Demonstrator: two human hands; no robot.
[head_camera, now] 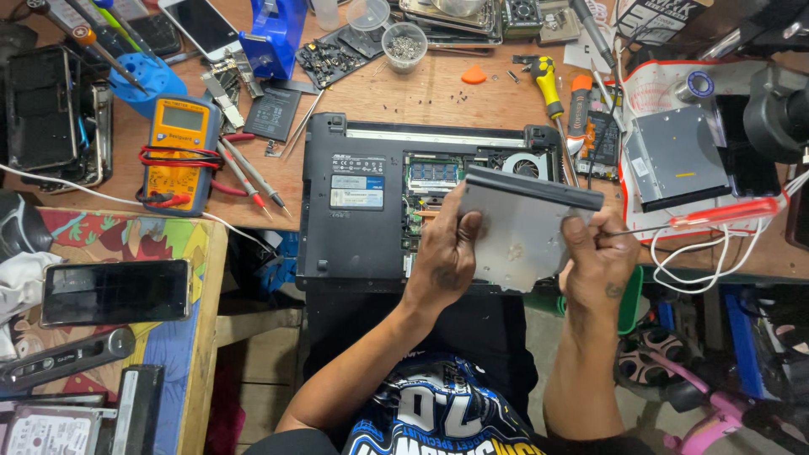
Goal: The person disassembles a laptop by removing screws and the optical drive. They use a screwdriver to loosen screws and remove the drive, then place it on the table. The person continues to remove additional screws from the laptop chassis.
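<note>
Left hand: the left hand (445, 253) was in the centre of the frame and grasped the left edge of the optical drive (524, 226), with the thumb on its flat metal face.
Right hand: the right hand (600, 257) was right of centre; it was clenched around the red screwdriver (716, 215) and also touched the right edge of the drive.
Optical drive: a flat grey metal unit with a dark front strip, held tilted between both hands, above the right half of the laptop.
Screwdriver: its clear red handle pointed to the right edge of the frame; the thin shaft ran toward the right hand.
Laptop: the black laptop (354, 211) lay upside down on the wooden table (421, 93), in the centre, with a cover removed, so that the green boards and a fan were visible.
Left of the frame: a yellow multimeter (179, 152) with red probes lay on the table at the upper left.
Right of the frame: a second silver drive (678, 156) lay at the upper right, and a yellow screwdriver (549, 84) lay near the laptop's upper right corner.
Lower left: a dark phone (115, 291) rested on a colourful board.
</note>
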